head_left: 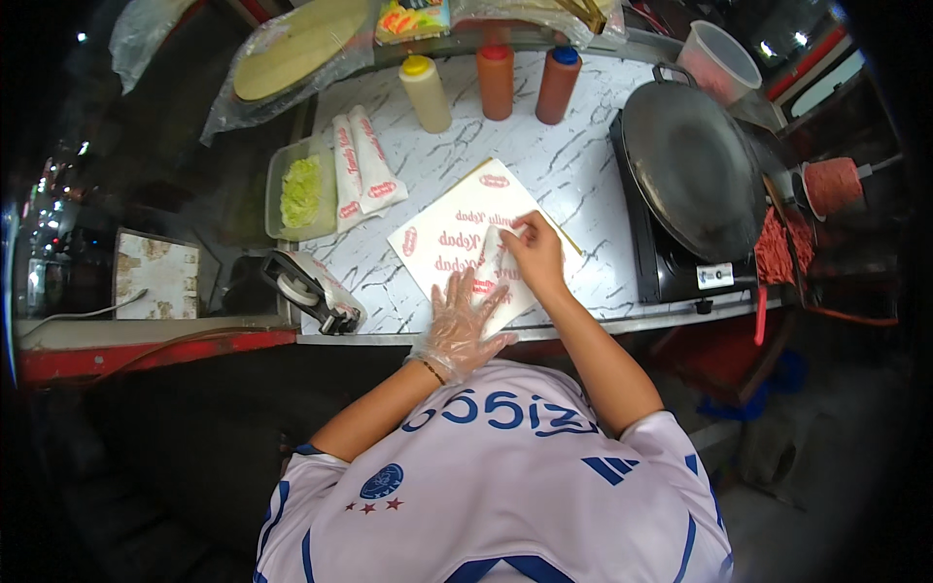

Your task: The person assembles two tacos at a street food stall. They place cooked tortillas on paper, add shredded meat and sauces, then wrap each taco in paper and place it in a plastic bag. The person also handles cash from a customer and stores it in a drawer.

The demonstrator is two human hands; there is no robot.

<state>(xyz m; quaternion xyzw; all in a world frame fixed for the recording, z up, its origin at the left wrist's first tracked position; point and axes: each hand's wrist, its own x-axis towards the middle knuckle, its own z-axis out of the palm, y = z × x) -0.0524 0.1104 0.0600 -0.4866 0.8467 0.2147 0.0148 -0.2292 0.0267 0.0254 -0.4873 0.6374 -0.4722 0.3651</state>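
Note:
A white wrapping paper sheet with red print (420, 241) lies slantwise on the marbled counter. Part of it is folded over into a narrow flap near the right side. My left hand (457, 323), in a clear plastic glove, rests on the paper's near part with fingers spread. Bare and bent at the fingers, my right hand (536, 255) pinches the upper end of the folded part. Whether anything lies inside the fold is hidden. Two paper-wrapped rolls (364, 170) lie side by side to the left, next to a clear tub of shredded lettuce (303, 192).
Three squeeze bottles stand at the back: cream with a yellow cap (426, 95), orange (496, 85) and dark red (559, 87). A black griddle pan (690, 170) covers a stove on the right, with reddish meat (777, 248) beyond. A tape dispenser (309, 291) sits front left; bagged flatbreads (296, 49) lie back left.

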